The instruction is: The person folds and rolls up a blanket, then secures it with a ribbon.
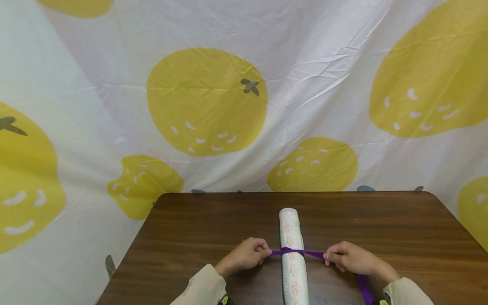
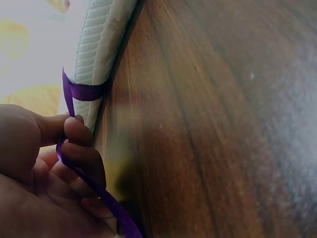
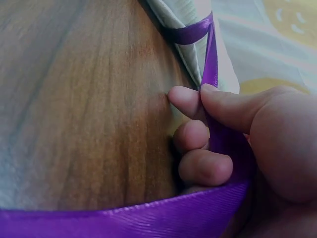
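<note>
A rolled white mat (image 1: 294, 277) with a pink print lies lengthwise on the table. A purple ribbon (image 1: 292, 250) runs round its middle and crosses on top. My left hand (image 1: 248, 253) pinches one end of the ribbon between thumb and forefinger, left of the roll. On the other side my right hand (image 1: 350, 257) pinches the opposite length in the same way. Between the hands the ribbon is stretched nearly straight. A loose tail (image 2: 119, 213) trails past the left palm. In the right wrist view, a wide tail (image 3: 124, 220) hangs below the right hand's fingers.
The dark wooden table (image 1: 213, 220) extends on both sides of the roll, its far edge just beyond the roll's end. Behind it hangs a white cloth (image 1: 213, 178) printed with yellow fruit. Light sleeves (image 1: 203, 286) cover both forearms.
</note>
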Available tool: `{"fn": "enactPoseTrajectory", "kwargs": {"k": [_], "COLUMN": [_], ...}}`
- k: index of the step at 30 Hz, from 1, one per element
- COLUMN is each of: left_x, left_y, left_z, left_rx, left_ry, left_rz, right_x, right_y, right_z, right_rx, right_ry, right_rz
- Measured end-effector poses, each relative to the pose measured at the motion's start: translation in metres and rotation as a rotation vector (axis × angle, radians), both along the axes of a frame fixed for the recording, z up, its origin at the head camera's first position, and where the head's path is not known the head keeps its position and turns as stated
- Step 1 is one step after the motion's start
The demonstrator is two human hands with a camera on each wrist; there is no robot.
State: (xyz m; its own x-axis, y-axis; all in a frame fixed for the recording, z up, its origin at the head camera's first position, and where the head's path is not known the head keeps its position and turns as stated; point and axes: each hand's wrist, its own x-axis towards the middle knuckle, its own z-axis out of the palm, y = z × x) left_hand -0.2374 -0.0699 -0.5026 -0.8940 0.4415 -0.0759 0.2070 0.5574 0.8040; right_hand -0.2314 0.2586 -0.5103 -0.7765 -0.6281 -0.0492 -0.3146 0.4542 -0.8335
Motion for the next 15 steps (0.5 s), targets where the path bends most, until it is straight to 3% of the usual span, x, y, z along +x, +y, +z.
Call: {"fn": "enactPoseTrajectory", "kwargs": {"k": [6,15], "left_x": [0.0022,0.0025], "left_y": [0.0011,0.0010], "left_z": [0.0009,-0.0018], "left_rx": [0.002,0.050], "left_ry": [-0.007,-0.009], "left_rz": [-0.001,0.010], "right_x": [0.0000,-0.0004], "right_y": [0.0006,0.0002], "right_z": [-0.0002,0.0002], "right_rx": [0.002,-0.005], "right_ry": [-0.073,-0.086], "right_rz": [-0.009,-0.008]}}
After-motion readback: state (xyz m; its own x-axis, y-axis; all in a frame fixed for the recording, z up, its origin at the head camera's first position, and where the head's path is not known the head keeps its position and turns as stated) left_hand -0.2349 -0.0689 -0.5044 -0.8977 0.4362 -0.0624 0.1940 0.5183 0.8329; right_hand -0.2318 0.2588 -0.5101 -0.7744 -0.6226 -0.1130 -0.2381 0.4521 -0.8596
